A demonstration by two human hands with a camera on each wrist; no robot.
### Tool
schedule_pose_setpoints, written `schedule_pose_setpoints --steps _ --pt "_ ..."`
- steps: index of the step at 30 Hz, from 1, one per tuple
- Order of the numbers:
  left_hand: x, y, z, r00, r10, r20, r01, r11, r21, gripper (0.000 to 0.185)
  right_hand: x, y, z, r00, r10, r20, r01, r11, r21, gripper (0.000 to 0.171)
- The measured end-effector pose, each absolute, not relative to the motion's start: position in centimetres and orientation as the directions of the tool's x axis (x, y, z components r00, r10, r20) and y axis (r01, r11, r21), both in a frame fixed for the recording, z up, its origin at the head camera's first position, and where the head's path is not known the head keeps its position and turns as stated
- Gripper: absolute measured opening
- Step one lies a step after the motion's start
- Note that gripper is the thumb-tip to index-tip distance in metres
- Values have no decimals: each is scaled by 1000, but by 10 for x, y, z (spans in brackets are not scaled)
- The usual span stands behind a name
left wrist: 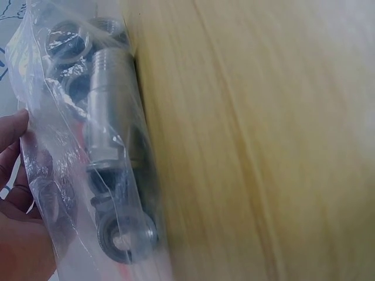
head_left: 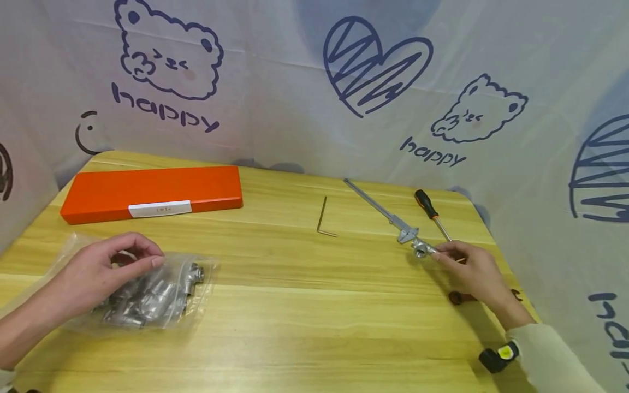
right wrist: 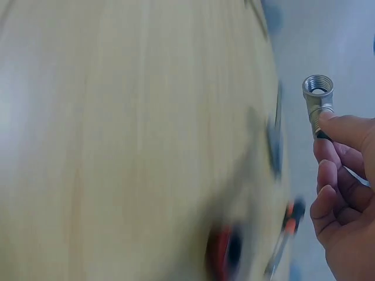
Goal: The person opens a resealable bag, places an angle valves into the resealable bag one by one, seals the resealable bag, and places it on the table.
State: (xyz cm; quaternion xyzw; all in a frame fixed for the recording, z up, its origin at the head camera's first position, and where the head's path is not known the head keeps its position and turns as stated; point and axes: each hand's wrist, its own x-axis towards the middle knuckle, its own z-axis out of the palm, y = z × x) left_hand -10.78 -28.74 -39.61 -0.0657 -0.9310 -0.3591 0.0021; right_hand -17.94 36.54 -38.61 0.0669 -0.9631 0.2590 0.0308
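On the left of the table lies a clear plastic zip bag (head_left: 201, 305) with several grey metal pipe fittings (left wrist: 111, 117) inside. My left hand (head_left: 105, 270) pinches the bag's film between thumb and fingers, above the fittings. Over the right side of the table, my right hand (head_left: 474, 270) holds one metal pipe fitting (head_left: 420, 250) between thumb and fingertips. In the right wrist view, that fitting (right wrist: 318, 96) points its threaded open end upward, while the fingers hide its lower part. Just behind it in the head view is a steel vernier caliper (head_left: 378, 207).
At the back left lies a long orange case (head_left: 152, 191) with a white label. A hex key (head_left: 321, 218) rests near the middle. Around the right hand are a black-handled screwdriver (head_left: 426, 204) and a red wrench (head_left: 459, 298), partly covered. A printed cloth (head_left: 275, 82) hangs behind the table.
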Motion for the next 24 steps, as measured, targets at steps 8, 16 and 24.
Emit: schedule_pose_setpoints --steps 8,16,24 --pt "-108 -287 -398 -994 107 23 95 737 670 15 -177 269 -377 -951 -287 113 -293 723 -626 19" --pt "-107 -287 -398 -994 103 25 92 733 673 15 -174 159 -383 -883 -469 29 -339 593 -730 22" --pt "-106 -286 -398 -995 100 13 83 736 672 17 -162 65 -404 -783 -622 -12 -355 462 -813 19"
